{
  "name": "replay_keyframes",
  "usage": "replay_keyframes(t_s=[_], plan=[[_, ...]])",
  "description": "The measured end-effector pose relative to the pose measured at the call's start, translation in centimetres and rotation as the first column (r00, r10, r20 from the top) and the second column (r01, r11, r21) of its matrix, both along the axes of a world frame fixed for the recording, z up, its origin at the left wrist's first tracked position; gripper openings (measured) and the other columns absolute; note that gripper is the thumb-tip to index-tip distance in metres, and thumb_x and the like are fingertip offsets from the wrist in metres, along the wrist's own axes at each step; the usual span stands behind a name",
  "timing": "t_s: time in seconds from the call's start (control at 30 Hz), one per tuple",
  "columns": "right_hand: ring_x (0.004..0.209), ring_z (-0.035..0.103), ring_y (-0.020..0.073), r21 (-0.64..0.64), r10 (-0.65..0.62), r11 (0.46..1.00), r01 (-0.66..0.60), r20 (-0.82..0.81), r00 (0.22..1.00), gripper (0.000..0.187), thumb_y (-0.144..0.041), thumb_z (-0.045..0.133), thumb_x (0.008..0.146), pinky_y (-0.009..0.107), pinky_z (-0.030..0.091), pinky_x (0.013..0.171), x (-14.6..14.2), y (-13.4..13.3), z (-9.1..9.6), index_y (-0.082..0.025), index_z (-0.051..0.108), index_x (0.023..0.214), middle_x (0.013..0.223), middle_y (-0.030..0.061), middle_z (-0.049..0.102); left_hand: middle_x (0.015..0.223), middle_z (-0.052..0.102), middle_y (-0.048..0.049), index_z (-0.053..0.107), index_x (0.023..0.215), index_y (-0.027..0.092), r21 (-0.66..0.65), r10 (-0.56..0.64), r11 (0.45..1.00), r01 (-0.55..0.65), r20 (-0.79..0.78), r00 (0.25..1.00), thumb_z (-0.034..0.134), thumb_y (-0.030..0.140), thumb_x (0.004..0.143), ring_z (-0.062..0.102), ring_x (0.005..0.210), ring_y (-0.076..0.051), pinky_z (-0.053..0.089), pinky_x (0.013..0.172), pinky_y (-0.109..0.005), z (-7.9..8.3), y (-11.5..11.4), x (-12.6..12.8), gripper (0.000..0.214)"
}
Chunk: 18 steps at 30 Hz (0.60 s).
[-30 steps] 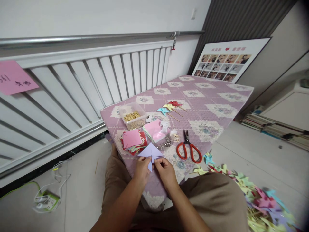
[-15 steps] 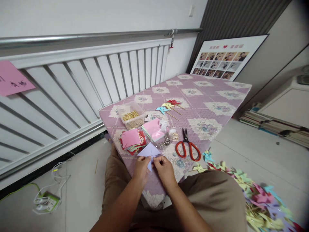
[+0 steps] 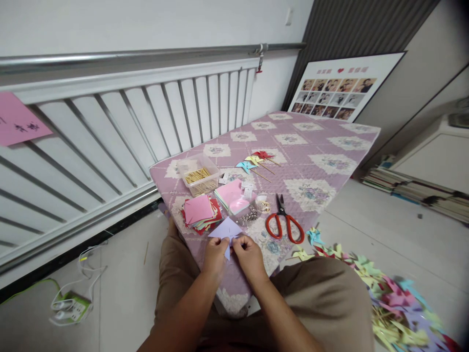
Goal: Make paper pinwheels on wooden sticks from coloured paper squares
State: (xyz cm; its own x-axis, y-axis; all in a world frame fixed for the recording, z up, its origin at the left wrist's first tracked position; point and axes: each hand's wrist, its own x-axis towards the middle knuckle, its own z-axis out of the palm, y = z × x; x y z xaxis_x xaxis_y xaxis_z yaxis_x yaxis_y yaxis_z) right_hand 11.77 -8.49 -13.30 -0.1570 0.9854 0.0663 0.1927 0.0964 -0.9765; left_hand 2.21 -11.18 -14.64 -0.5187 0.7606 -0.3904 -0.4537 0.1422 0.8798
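Note:
Both my hands pinch a folded lilac paper square (image 3: 226,229) over the near corner of a purple quilted board (image 3: 315,146). My left hand (image 3: 215,257) holds the paper's lower left part, its fingers closed. My right hand (image 3: 250,256) grips the paper's lower right part, fingers closed too. Just beyond the paper lie a stack of coloured paper squares (image 3: 200,211), a pink-topped paper pad (image 3: 231,194) and a small heap of metal pins (image 3: 250,215).
Red-handled scissors (image 3: 284,223) lie right of my hands. A clear box of wooden sticks (image 3: 199,176) and three finished pinwheels (image 3: 256,161) sit farther back. Several paper pinwheels (image 3: 388,303) are heaped on the floor at right. A power strip (image 3: 71,306) lies on the floor at left.
The view has shifted slightly; my hands and the lilac paper stay at the board's near corner, the fingers working closer together on the paper's lower edge.

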Motion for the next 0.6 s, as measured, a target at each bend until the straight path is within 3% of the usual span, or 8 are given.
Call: replay_keyframes(t_s=[0.3,0.6], plan=[[0.057,0.054,0.0181,0.003,-0.002,1.0,0.002,0.017,1.0,0.028,-0.035,0.057,0.08,0.028,0.042,0.06,0.0,-0.06,0.12,-0.022,0.053,0.056,0.055,-0.0011,0.06,0.048,0.05,0.0062,0.054,0.06,0.018,-0.041,-0.03,0.999,0.027,-0.082,0.996,0.067,0.037,0.062,0.044,0.045,-0.009,0.032,0.047,-0.022,0.23,0.06,0.11,0.024],[0.057,0.053,0.018,-0.002,0.001,1.0,-0.001,0.01,1.0,0.027,-0.034,0.057,0.08,0.029,0.042,0.061,-0.05,0.09,-0.11,-0.022,0.054,0.056,0.055,-0.0011,0.06,0.055,0.057,0.0032,0.055,0.062,0.018,-0.065,-0.055,0.997,0.047,-0.116,0.992,0.067,0.036,0.063,0.053,0.055,-0.013,0.036,0.051,-0.021,0.5,0.08,0.08,0.022]])
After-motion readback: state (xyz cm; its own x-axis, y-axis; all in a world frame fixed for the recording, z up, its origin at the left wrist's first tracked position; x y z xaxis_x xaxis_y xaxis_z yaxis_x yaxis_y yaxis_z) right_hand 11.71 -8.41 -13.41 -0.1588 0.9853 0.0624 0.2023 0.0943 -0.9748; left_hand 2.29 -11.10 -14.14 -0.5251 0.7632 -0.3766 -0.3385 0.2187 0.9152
